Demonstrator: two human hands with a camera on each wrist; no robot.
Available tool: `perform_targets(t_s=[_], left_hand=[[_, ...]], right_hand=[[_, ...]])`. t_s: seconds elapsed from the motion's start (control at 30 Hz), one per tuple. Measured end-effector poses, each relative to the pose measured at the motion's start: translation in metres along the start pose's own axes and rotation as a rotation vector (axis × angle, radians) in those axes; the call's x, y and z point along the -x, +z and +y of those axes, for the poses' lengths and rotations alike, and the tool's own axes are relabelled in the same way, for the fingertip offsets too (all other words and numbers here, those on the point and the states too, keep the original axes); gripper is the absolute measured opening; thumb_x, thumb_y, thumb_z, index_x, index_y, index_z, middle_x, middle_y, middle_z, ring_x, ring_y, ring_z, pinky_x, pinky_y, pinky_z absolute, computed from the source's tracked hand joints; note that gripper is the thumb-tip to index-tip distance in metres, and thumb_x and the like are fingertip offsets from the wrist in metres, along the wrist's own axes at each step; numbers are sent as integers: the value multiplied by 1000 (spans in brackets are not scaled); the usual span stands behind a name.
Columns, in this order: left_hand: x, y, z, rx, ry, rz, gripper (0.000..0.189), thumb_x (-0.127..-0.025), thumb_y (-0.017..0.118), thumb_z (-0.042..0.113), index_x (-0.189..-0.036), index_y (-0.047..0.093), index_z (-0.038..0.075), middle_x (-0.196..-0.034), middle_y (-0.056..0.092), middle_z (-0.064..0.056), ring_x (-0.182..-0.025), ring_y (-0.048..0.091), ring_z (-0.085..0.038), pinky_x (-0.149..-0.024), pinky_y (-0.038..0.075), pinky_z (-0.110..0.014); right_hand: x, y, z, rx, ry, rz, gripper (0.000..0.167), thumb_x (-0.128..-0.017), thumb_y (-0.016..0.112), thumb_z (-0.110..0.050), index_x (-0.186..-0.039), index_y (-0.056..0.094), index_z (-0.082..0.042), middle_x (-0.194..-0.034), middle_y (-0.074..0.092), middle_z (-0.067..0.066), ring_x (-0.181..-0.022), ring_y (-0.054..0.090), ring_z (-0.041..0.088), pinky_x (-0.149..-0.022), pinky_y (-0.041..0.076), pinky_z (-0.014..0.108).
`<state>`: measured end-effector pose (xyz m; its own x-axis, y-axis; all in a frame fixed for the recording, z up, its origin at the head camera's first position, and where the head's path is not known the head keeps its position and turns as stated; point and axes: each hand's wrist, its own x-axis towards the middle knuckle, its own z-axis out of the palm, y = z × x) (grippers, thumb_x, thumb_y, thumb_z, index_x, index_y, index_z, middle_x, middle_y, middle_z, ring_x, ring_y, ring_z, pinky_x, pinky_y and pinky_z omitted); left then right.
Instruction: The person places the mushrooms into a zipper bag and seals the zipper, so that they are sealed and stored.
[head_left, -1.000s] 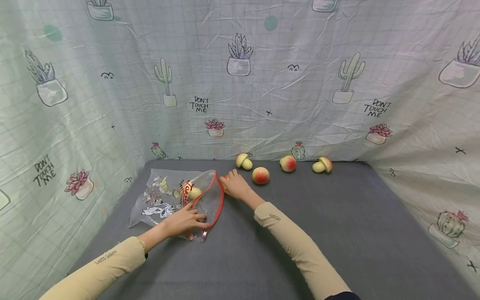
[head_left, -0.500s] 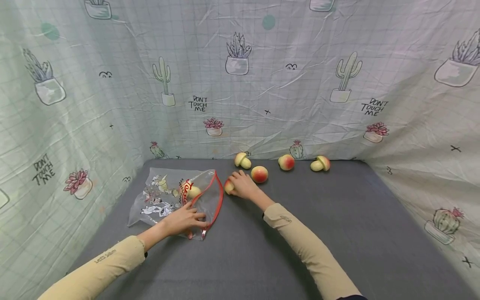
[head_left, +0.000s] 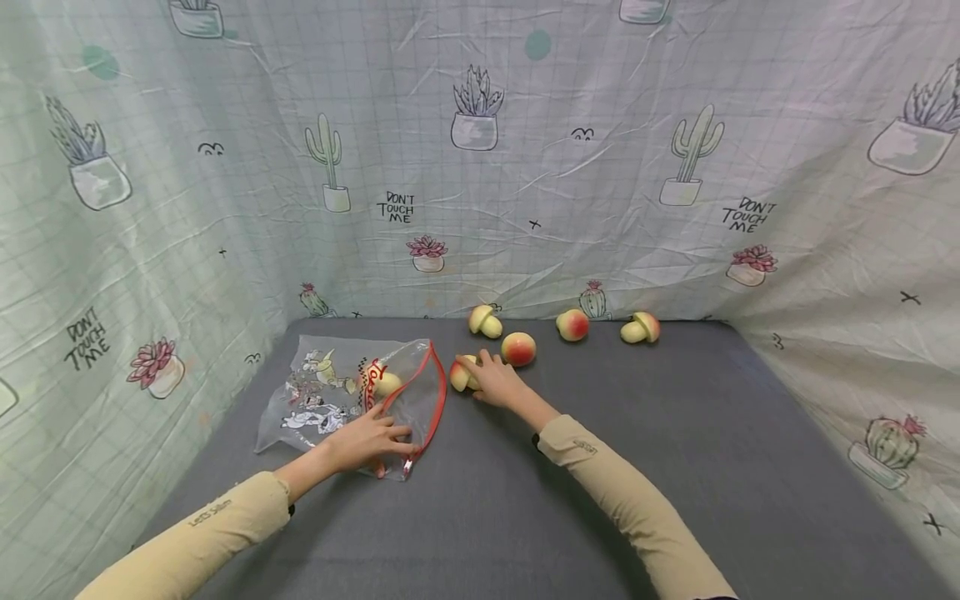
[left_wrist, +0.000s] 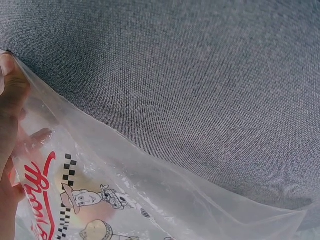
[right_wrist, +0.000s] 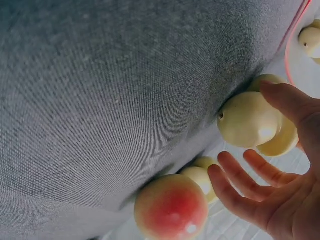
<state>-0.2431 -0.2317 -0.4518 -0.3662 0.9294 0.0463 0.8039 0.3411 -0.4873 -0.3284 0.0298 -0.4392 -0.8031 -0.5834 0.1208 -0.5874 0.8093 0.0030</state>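
A person's left hand (head_left: pixel 371 442) holds the red-edged mouth of a clear plastic bag (head_left: pixel 303 396) lying on a dark grey table (head_left: pixel 465 517). Cartoon figures decorate the bag, and a pale toy mushroom (head_left: pixel 386 383) shows inside. The right hand (head_left: pixel 498 379), fingers spread wide, is at a loose mushroom (right_wrist: pixel 247 120) just outside the mouth, thumb over it; contact is hard to tell. Beyond lie a round red-and-yellow piece (head_left: pixel 519 349) and three other mushrooms (head_left: pixel 486 322), near a cactus-print cloth (head_left: pixel 540 167).
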Motion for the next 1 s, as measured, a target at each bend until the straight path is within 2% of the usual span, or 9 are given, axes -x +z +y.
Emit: perform_targets(t_s=[0.13, 0.37, 0.53, 0.8, 1.0], left_hand=[[0, 0, 0, -6, -2, -14, 63, -57, 55, 53, -117, 52, 35, -105, 58, 5, -80, 54, -15, -88, 39, -54], [1, 0, 0, -3, 0, 25, 64, -54, 58, 53, -116, 53, 34, -100, 57, 4, -76, 53, -15, -87, 40, -53], [3, -1, 0, -13, -2, 19, 66, -55, 57, 54, -118, 52, 34, -105, 59, 3, -79, 54, -15, -87, 40, -53], [3, -2, 1, -4, -10, 47, 65, -55, 56, 53, -117, 55, 34, -107, 60, 2, -83, 56, -15, -86, 41, -51], [3, -1, 2, -7, -15, 38, 62, -57, 53, 53, -117, 54, 34, -108, 61, 2, -85, 57, -16, -87, 40, -52]], right_hand=[[2, 0, -1, 1, 19, -15, 72, -78, 67, -24, -139, 29, -24, -109, 46, 13, -83, 50, 26, -58, 46, 34], [0, 0, -1, 8, 45, -50, 72, -80, 65, -21, -140, 25, -26, -109, 46, 13, -85, 49, 25, -59, 45, 32], [1, -1, -2, -12, 13, -24, 68, -80, 64, -19, -138, 29, -24, -107, 47, 13, -85, 50, 24, -59, 45, 31], [4, 1, -3, -24, -52, 45, 57, -78, 65, -16, -128, 37, -13, -106, 50, 16, -86, 52, 29, -60, 47, 34], [5, 2, -1, -25, -78, 58, 52, -78, 65, -13, -122, 36, -13, -101, 52, 15, -85, 52, 31, -60, 47, 35]])
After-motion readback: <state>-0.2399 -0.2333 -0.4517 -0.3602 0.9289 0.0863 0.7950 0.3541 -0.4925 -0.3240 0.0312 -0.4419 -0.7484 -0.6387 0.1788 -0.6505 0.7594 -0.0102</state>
